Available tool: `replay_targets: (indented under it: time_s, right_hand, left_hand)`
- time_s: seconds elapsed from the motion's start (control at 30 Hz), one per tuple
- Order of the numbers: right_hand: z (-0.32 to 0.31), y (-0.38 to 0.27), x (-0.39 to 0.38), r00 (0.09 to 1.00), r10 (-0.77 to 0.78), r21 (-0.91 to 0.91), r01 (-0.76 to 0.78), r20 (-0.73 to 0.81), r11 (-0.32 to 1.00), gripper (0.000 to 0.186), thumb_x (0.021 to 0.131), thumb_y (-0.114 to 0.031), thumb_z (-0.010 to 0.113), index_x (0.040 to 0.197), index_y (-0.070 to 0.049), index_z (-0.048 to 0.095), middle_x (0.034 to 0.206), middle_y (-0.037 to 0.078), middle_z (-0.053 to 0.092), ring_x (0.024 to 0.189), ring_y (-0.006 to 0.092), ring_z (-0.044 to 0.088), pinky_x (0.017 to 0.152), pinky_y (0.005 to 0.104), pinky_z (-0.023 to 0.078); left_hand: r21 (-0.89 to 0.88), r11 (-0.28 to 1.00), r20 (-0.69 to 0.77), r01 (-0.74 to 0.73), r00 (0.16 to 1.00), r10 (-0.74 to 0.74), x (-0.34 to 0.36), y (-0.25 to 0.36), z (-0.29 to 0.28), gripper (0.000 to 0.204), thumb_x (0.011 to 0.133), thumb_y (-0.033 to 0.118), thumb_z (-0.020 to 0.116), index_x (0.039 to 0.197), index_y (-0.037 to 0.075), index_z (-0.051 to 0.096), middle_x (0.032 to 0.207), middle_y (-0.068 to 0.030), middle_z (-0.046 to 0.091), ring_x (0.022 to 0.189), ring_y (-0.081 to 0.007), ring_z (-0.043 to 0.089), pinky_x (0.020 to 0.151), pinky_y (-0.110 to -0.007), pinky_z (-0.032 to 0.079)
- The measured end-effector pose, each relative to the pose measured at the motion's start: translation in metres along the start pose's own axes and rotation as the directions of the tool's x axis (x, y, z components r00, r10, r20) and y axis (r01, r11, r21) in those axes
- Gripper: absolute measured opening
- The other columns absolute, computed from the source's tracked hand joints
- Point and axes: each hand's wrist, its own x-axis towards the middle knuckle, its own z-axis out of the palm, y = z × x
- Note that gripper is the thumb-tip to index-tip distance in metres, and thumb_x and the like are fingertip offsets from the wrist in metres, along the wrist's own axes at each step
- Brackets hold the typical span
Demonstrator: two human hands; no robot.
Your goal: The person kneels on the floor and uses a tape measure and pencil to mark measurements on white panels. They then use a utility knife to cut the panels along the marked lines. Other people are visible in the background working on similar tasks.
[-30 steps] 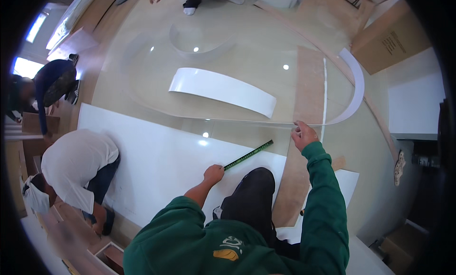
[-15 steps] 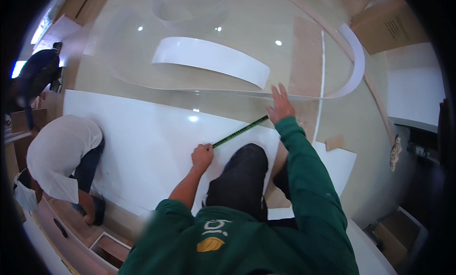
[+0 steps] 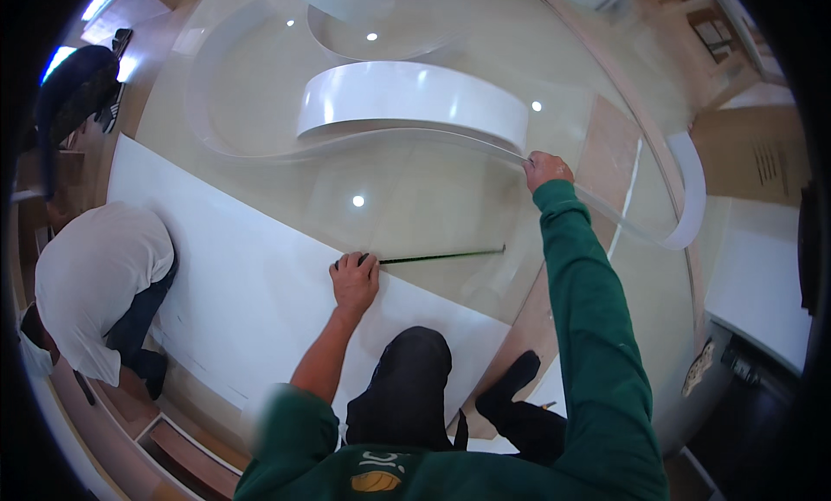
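Note:
My left hand (image 3: 356,283) is closed around a tape measure (image 3: 441,258) at the far edge of a large white sheet (image 3: 234,276). The green blade sticks out to the right over the floor, its end hook free. My right hand (image 3: 550,167), arm stretched forward, grips a long thin white strip (image 3: 690,198) by its edge. This strip stands on edge, looping away to the left and curling round at the right. Just beyond it lies a wider white curved band (image 3: 415,94), bowed upward.
At the left a person in a white shirt (image 3: 104,280) bends over beside the sheet. Another person in dark clothes (image 3: 78,90) is farther back. A cardboard box (image 3: 753,150) stands at the right, near a wooden board (image 3: 610,142). My knee rests on the sheet.
My right hand has left the tape's end and moved forward onto the white strip, now held. The tape's end hangs free. My left hand has shifted slightly left with the tape measure.

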Motion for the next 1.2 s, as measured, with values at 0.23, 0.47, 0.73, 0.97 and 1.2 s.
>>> replay_targets:
  time_s: [0.23, 0.47, 0.73, 0.97, 1.2]
  right_hand:
    - [0.008, -0.018, 0.001, 0.975, -0.036, 0.545, 0.152, -0.217, 0.825, 0.047, 0.092, -0.039, 0.063, 0.127, -0.006, 0.062, 0.128, 0.015, 0.062, 0.109, 0.0321, 0.065, 0.093, 0.0467, 0.052]
    - [-0.046, -0.056, -0.024, 0.994, -0.079, 0.837, 0.025, -0.081, -0.546, 0.051, 0.091, -0.031, 0.073, 0.129, 0.0, 0.059, 0.126, 0.014, 0.061, 0.101, 0.0207, 0.065, 0.078, 0.0339, 0.054]
    - [-0.151, -0.024, -0.101, 0.98, -0.126, 0.909, 0.192, -0.156, 0.37, 0.029, 0.087, -0.023, 0.078, 0.099, 0.003, 0.072, 0.075, 0.004, 0.067, 0.06, 0.01, 0.06, 0.052, 0.0257, 0.049]
    - [-0.224, 0.093, -0.29, 0.932, -0.192, 0.851, 0.359, -0.307, 0.382, 0.02, 0.089, -0.011, 0.074, 0.101, 0.004, 0.069, 0.079, 0.01, 0.068, 0.06, 0.0152, 0.062, 0.055, 0.027, 0.05]
    - [-0.12, 0.184, -0.423, 0.949, -0.278, 0.984, 0.115, -0.149, -0.133, 0.043, 0.086, -0.012, 0.074, 0.123, 0.004, 0.059, 0.095, 0.009, 0.068, 0.072, 0.0177, 0.067, 0.062, 0.0275, 0.052]
  left_hand:
    - [0.007, 0.998, 0.024, 0.068, 0.997, -0.068, 0.011, 0.007, 0.002, 0.015, 0.09, 0.025, 0.067, 0.101, 0.015, 0.069, 0.108, -0.0082, 0.063, 0.108, -0.0312, 0.057, 0.088, -0.051, 0.04]
    - [-0.003, 0.999, 0.044, 0.053, 0.998, -0.053, 0.015, 0.01, 0.002, 0.014, 0.09, 0.025, 0.067, 0.1, 0.016, 0.07, 0.105, -0.0073, 0.064, 0.105, -0.0302, 0.058, 0.086, -0.05, 0.041]
    - [0.11, 0.994, 0.011, -0.017, 1.0, 0.015, 0.014, 0.0, 0.008, 0.014, 0.092, 0.026, 0.063, 0.098, 0.017, 0.072, 0.098, -0.009, 0.067, 0.089, -0.0319, 0.065, 0.073, -0.049, 0.048]
    - [-0.062, 0.998, 0.124, 0.029, 0.992, -0.021, -0.002, -0.011, 0.0, 0.029, 0.098, 0.03, 0.055, 0.107, 0.009, 0.073, 0.097, -0.0162, 0.069, 0.09, -0.0362, 0.067, 0.081, -0.047, 0.052]
    - [-0.271, 0.91, 0.167, 0.314, 0.946, -0.277, -0.142, -0.065, -0.054, 0.039, 0.1, 0.029, 0.05, 0.087, -0.006, 0.062, 0.069, -0.0141, 0.058, 0.066, -0.0204, 0.05, 0.066, -0.039, 0.044]
